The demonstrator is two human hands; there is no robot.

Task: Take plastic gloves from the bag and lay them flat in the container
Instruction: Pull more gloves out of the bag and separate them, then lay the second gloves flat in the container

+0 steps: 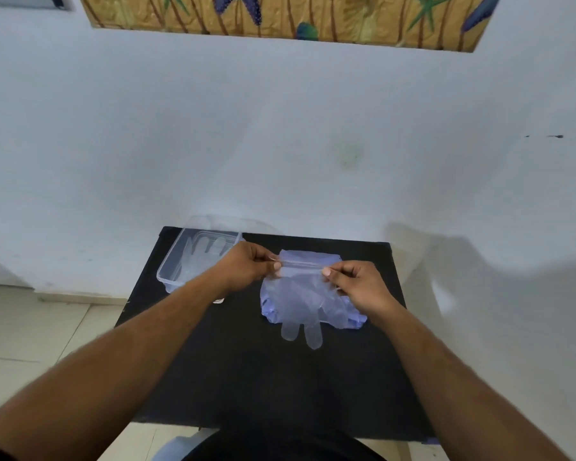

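Against a pale blue wall, at a small black desk [246,377], a person works with bare forearms stretched forward; the left hand [250,266] and the right hand [359,287] are each closed in a pinch, thumb against forefinger, on the two ends of the cuff of a clear plastic glove [300,301]; the cuff edge is pulled taut between them, running left to right, and no other thing is in either hand. The glove's long axis runs from that cuff back toward the person, two of its finger tubes lying limp on the desk below the hands; beneath and around it lies the bluish bag [346,314], crumpled, with more film showing inside. The container [167,274], a clear shallow tub, stands to the left of the hands at the desk's far left corner, just beyond the left hand, so that hand is the nearer; one glove [203,249] lies flat in it, fingers pointing toward the wall. The carry ahead is, by the look of it, a short sideways one to the left, with the held glove likely needing to be turned end for end if it is to match the one already laid.
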